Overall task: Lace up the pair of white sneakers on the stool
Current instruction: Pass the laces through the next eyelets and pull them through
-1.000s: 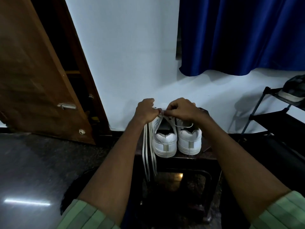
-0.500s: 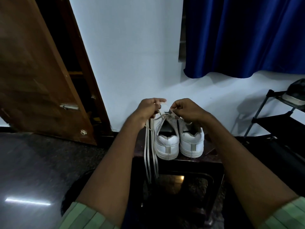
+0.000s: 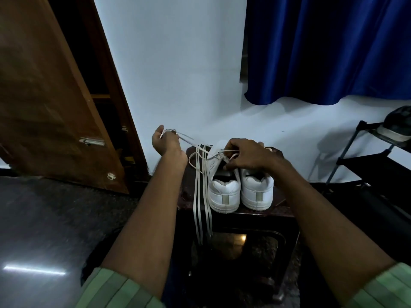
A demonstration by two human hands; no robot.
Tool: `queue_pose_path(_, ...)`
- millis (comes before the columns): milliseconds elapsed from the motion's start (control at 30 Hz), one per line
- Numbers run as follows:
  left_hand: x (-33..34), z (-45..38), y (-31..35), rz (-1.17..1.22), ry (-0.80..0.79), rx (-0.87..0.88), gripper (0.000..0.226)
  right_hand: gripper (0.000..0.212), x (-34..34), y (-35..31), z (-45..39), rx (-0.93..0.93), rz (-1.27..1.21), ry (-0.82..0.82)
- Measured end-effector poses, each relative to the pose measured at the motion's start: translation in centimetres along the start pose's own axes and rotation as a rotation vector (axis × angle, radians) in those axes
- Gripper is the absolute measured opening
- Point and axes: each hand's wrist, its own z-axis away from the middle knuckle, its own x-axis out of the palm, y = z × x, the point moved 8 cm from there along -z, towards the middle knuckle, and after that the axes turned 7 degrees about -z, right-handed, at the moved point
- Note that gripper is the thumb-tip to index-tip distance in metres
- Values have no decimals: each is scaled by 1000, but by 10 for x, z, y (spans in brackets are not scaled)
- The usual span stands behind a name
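Two white sneakers stand heels toward me on a dark stool: the left sneaker and the right sneaker. My left hand is out to the left of the shoes and pinches a white lace stretched from the left sneaker's eyelets. My right hand rests over the left sneaker's tongue, fingers curled on the shoe's upper and the lace there. Several loose lace strands hang down past the stool's front edge.
A brown wooden door stands open at the left. Behind the stool is a white wall, with a blue curtain upper right. A black metal rack with a dark shoe is at the right. Dark polished floor lies left.
My left hand has pulled away from the shoe, leftward and up, drawing the lace out taut. My right hand stays on the left sneaker.
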Motion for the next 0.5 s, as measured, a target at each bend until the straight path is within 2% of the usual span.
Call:
queue_pose_path(100, -13, -4, -10, -319, 50, -74, 41, 48, 0, 3, -3, -7, 8, 61)
queue_pose_path(167, -12, 5, -5, -725, 20, 42, 44, 48, -5, 3, -4, -29, -2, 113)
queue_pose_path(200, -4, 11, 1, -963, -37, 181, 48, 45, -7, 3, -4, -38, -19, 128)
queue_pose_path(233, 9, 18, 7, -1145, -120, 358, 51, 41, -9, 2, -4, -47, -43, 131)
queue_pose_path(300, 41, 38, 7, -1227, -459, 633, 39, 33, -11, 0, -3, -53, -61, 121)
queue_pose_path(333, 51, 49, -2, -1184, -667, 615, 30, 32, -11, 0, -2, -49, -43, 130)
queue_pose_path(400, 59, 71, -23, -1144, -995, 448, 19, 31, -13, -1, -1, -33, 41, 177)
queue_pose_path(433, 60, 76, -32, -1187, -1078, 414, 18, 29, -13, -1, 0, -29, 70, 189)
queue_pose_path(500, 59, 74, -40, -1295, -1109, 450, 23, 21, -10, -2, 0, -34, 56, 146)
